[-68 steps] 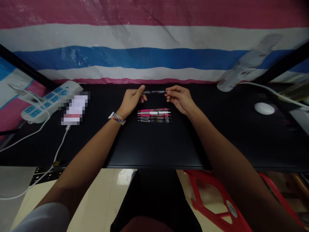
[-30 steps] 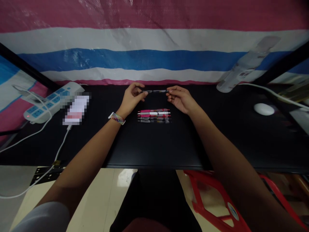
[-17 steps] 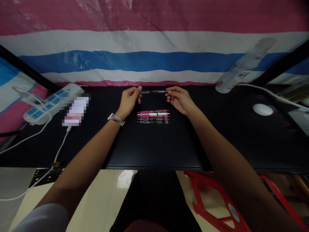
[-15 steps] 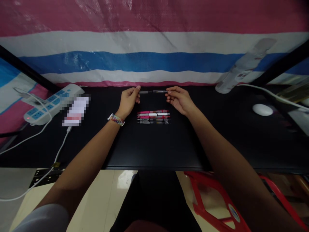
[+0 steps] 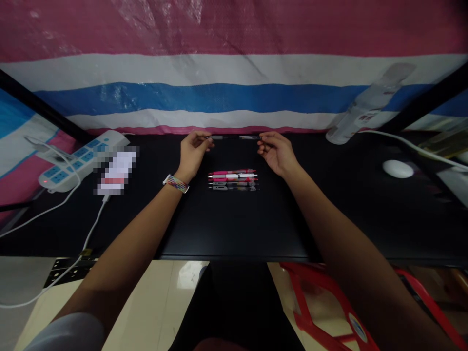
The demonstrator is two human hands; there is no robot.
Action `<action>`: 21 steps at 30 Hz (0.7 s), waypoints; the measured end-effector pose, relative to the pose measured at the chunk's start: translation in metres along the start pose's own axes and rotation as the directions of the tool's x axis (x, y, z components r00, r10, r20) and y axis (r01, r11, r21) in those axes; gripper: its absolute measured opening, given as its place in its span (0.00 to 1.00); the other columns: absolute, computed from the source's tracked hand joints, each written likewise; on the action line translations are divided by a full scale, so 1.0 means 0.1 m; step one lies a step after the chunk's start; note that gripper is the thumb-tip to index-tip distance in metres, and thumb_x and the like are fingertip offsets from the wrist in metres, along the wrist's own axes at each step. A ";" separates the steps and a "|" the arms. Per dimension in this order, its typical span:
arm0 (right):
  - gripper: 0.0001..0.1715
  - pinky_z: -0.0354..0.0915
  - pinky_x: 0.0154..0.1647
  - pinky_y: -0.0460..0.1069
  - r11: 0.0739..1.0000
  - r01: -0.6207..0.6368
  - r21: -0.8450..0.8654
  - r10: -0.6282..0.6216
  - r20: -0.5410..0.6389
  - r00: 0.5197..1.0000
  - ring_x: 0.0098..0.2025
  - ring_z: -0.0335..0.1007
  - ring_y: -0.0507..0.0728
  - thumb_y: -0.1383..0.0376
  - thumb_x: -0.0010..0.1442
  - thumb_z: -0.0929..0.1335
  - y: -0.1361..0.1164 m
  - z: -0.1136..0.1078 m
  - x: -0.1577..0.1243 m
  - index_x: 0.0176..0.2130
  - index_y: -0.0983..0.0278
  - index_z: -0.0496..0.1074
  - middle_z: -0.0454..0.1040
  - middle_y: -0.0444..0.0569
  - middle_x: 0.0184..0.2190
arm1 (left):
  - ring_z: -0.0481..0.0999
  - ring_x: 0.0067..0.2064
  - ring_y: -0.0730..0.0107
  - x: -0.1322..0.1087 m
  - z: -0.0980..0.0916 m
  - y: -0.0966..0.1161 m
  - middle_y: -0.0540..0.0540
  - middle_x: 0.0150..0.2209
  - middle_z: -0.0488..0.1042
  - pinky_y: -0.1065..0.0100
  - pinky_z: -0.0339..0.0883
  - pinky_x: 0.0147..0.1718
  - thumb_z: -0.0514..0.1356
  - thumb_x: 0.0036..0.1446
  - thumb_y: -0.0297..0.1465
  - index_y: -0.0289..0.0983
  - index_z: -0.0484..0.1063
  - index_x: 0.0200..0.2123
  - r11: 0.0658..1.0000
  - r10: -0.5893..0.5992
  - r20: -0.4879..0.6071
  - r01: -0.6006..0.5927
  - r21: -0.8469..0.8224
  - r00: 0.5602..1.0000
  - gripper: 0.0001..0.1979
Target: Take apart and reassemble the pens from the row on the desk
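My left hand pinches the grey end of a pen near the back edge of the black desk. Across from it, my right hand grips the pen's clear end, which carries a whitish marking. Between these two ends runs a thin dark stretch; whether they are still joined I cannot tell. Just in front of my hands, several pens lie side by side, pointing left to right. Among them are a pink pen, a white pen and a clear grey-black pen nearest me.
At left are a power strip, a blurred-out phone and a white cable. A clear bottle and a white mouse stand at right. Striped sheeting hangs behind the desk. A red stool is below.
My right hand has shifted slightly right, and the dark stretch between the pen's grey and clear ends has grown longer. The view has tilted up a little; the row of pens stays put.
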State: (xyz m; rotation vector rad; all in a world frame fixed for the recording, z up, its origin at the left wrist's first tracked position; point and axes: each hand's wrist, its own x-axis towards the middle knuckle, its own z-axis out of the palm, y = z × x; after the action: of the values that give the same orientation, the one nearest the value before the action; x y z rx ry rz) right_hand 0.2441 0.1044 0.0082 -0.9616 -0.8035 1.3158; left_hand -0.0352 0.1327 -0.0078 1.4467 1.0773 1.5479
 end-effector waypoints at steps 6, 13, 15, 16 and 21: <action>0.08 0.73 0.39 0.50 0.997 0.052 -0.051 -0.051 0.030 0.998 0.37 0.74 0.55 0.70 0.60 0.76 0.03 -0.03 0.02 0.38 0.58 0.79 0.77 0.45 0.32 | 0.88 0.38 0.69 -0.02 0.01 0.04 0.47 0.37 0.84 0.72 0.78 0.35 0.72 0.59 0.24 0.40 0.80 0.42 1.000 -0.008 -0.010 0.008 -0.008 1.000 0.09; 0.07 0.72 0.37 0.48 0.998 0.063 -0.031 -0.064 -0.012 0.998 0.35 0.73 0.53 0.71 0.58 0.74 0.01 -0.06 0.03 0.36 0.59 0.79 0.76 0.45 0.31 | 0.88 0.38 0.70 -0.02 0.01 0.05 0.47 0.37 0.84 0.73 0.77 0.35 0.70 0.60 0.22 0.39 0.81 0.42 0.999 -0.016 -0.030 0.015 -0.039 0.999 0.09; 0.07 0.72 0.38 0.49 0.996 0.070 -0.051 -0.070 0.007 0.998 0.35 0.74 0.53 0.71 0.60 0.75 0.01 -0.07 0.04 0.37 0.59 0.79 0.76 0.45 0.31 | 0.88 0.39 0.70 -0.01 0.01 0.03 0.47 0.38 0.84 0.72 0.78 0.35 0.70 0.60 0.22 0.40 0.80 0.43 1.000 -0.014 -0.026 0.013 -0.025 1.000 0.10; 0.07 0.73 0.38 0.49 0.995 0.073 -0.062 -0.072 0.013 0.997 0.35 0.74 0.54 0.71 0.60 0.75 0.01 -0.08 0.04 0.37 0.59 0.79 0.76 0.45 0.32 | 0.88 0.39 0.69 -0.01 0.01 0.02 0.47 0.38 0.84 0.72 0.78 0.35 0.70 0.60 0.22 0.40 0.80 0.43 1.000 -0.014 -0.025 0.014 -0.017 1.000 0.10; 0.05 0.72 0.36 0.49 0.997 0.060 -0.044 -0.060 0.007 0.998 0.34 0.73 0.54 0.70 0.59 0.76 0.02 -0.08 0.05 0.37 0.59 0.80 0.76 0.46 0.31 | 0.88 0.39 0.70 -0.01 0.00 0.02 0.47 0.38 0.83 0.73 0.78 0.35 0.71 0.60 0.23 0.40 0.81 0.43 1.000 -0.011 -0.043 0.010 -0.024 0.999 0.09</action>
State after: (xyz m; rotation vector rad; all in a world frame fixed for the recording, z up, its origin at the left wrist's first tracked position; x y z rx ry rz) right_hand 0.2507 0.1086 0.0026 -0.9620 -0.8629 1.2540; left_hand -0.0351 0.1314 -0.0066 1.3955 1.0865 1.5855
